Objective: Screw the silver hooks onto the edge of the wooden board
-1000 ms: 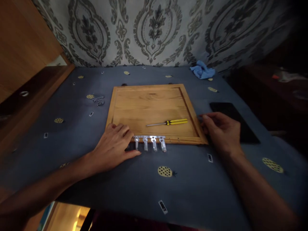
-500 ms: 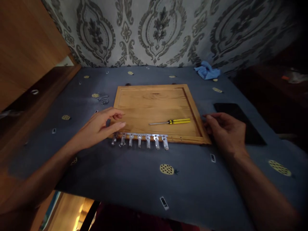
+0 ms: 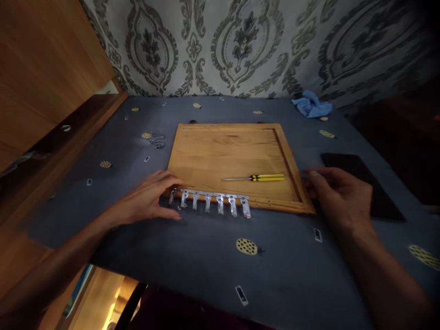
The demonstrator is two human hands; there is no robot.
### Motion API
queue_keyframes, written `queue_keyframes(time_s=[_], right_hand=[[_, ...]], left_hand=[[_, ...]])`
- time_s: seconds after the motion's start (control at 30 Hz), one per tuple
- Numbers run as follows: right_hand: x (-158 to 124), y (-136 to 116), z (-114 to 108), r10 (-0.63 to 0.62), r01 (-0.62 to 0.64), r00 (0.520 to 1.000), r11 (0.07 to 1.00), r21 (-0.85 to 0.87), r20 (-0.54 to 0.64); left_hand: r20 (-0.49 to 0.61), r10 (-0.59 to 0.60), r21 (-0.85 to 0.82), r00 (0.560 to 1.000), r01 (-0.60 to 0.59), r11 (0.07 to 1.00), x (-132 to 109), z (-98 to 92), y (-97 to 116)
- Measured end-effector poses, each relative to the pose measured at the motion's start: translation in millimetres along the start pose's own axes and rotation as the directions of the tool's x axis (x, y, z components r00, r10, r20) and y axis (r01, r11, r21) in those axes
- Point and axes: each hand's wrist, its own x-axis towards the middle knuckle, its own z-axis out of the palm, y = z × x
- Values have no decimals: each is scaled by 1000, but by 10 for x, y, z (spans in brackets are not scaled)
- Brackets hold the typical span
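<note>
A framed wooden panel (image 3: 227, 151) lies flat on the blue tablecloth. Along its near edge is a metal hook rail (image 3: 220, 197) with several hooks pointing toward me. My left hand (image 3: 153, 197) is at the rail's left end, thumb and fingers apart, with the fingertips close to the panel's corner; whether they touch it I cannot tell. Beside the panel's right edge, my right hand (image 3: 340, 197) has its fingers curled, thumb against forefinger. Something small and dark shows at those fingertips, too unclear to name. A screwdriver (image 3: 254, 178) with a yellow and black handle rests on the panel.
Metal hooks (image 3: 158, 142) lie left of the panel. A dark flat tablet-like object (image 3: 381, 197) is partly behind my right hand. At the back right sits a crumpled blue cloth (image 3: 312, 104). A wooden cabinet (image 3: 44, 55) borders the table's left side; a patterned curtain-like backdrop (image 3: 202, 41) stands behind.
My left hand has moved nearer to me, from above the panel's corner to the rail's left end. My right hand stays by the right edge. The view has shifted slightly.
</note>
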Motion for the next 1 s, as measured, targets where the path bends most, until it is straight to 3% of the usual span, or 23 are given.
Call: queue_keyframes(time_s=[0.43,0.6,0.7,0.77,0.9,1.0], right_hand=[[-7,-20,-19,-42,40,998,998,45,53],[1,45,-35,-63,60,995,998,36,81],[5,81,-40,-91,89,993,996,31,80],[5,93,-39,-114,112,990,993,36,78],[2,93,-36,-119,116,990,992,51,77],[0,88,-38,-126,123,989,992,41,82]], left_hand=[[-27,73,113,997,-70,991,8,44,23],[-142,128,181,982,-101,978,37,33,167],[-265,276,278,924,-201,939,81,82,361],[-283,416,326,864,-321,889,108,140,536],[-209,644,357,736,-556,751,132,320,892],[-125,744,395,657,-655,644,143,504,1057]])
